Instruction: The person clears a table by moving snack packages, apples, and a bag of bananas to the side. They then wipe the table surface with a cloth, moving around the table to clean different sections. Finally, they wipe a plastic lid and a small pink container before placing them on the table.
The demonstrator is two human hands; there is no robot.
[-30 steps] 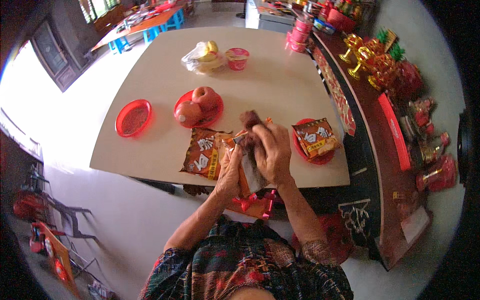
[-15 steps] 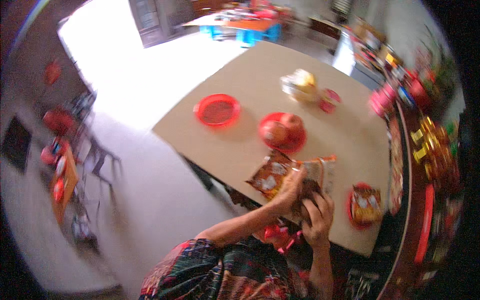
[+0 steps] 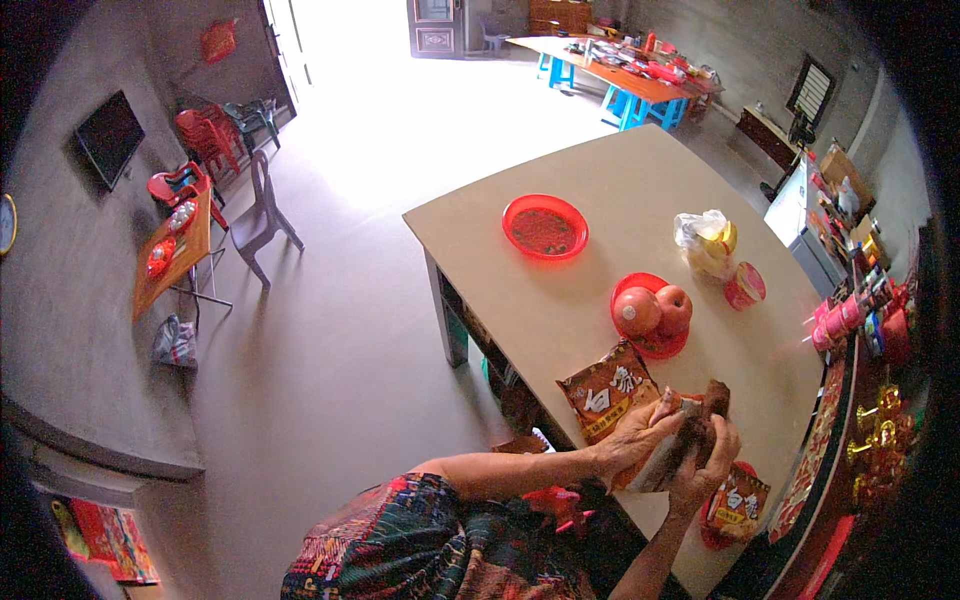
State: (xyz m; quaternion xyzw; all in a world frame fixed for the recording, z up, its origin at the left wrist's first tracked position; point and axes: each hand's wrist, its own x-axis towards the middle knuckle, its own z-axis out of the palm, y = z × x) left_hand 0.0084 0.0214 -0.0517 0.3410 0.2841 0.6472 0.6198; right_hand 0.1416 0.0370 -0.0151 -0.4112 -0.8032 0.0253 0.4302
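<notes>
Here we hold a crinkly snack packet [image 3: 688, 440] in both hands above the near table edge.

Our left hand [image 3: 635, 440] curls closed around its lower side and our right hand [image 3: 712, 462] pinches its upper end, fingers shut on the foil. The packet is long and slim, brown with a silvery face, its long axis tilting up toward the right. Just beside it a flat orange-brown snack bag [image 3: 603, 392] lies on the smooth beige table [image 3: 560, 310]; another like it [image 3: 738, 503] rests on a red plate by our right wrist. Farther off sit two round red fruits [image 3: 655, 310] on a glossy red plate [image 3: 668, 346], and an empty red plate [image 3: 544, 227].
</notes>
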